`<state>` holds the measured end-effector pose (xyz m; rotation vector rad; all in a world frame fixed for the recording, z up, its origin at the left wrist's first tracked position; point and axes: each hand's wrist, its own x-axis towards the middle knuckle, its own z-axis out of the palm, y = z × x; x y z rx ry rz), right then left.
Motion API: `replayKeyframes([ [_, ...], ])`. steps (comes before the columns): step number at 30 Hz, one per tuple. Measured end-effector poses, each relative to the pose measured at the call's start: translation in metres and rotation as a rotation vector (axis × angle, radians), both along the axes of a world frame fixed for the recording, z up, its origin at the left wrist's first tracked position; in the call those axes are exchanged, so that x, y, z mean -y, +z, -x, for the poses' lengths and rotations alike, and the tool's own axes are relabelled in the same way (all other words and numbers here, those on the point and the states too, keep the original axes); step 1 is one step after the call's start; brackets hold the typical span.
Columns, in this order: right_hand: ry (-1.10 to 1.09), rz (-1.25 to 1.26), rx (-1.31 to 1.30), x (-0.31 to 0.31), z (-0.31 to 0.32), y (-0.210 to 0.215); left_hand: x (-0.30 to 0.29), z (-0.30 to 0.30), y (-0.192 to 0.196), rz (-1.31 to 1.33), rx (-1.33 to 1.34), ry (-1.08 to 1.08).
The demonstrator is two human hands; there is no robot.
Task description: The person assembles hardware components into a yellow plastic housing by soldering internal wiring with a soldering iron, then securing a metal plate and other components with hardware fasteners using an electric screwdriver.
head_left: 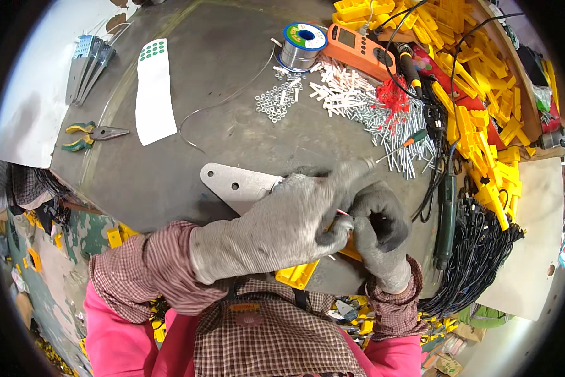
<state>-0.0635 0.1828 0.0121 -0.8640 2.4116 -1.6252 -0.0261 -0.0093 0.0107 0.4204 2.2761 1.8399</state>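
Note:
Both my hands wear grey gloves and meet at the table's near edge. My left hand point(289, 220) reaches across to the right, thumb bent and fingers partly blurred. Beside it my right hand point(380, 220) has its fingers curled in a pinch. Between them shows a tiny thin reddish-white piece point(343, 212), too small to name. A flat silver metal plate point(235, 186) with holes lies partly under my left hand. Below the hands, a yellow plastic part point(297, 275) pokes out at the table edge. A screwdriver point(408, 142) with a green and orange handle lies beyond my right hand.
Piles of nuts point(277, 100), white plastic pins point(339, 88) and screws point(402, 138) lie beyond. A solder spool point(298, 56) and orange meter point(361, 50) stand behind them. At right are a soldering iron point(444, 220), black cables point(477, 257) and yellow parts point(477, 144); pliers point(91, 135) lie left.

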Motion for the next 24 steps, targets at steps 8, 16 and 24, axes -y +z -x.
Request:
replayKeyframes([
  [8,-0.147,-0.216,-0.054,0.001,-0.011,0.01,-0.008,0.002,0.002,0.548,-0.809,-0.009],
  [16,-0.083,-0.398,-0.397,-0.008,-0.024,0.021,-0.015,0.0,-0.009,0.115,-0.354,0.167],
  [24,0.04,-0.297,0.237,-0.01,0.003,0.017,-0.013,0.002,0.01,0.579,-0.728,-0.012],
])
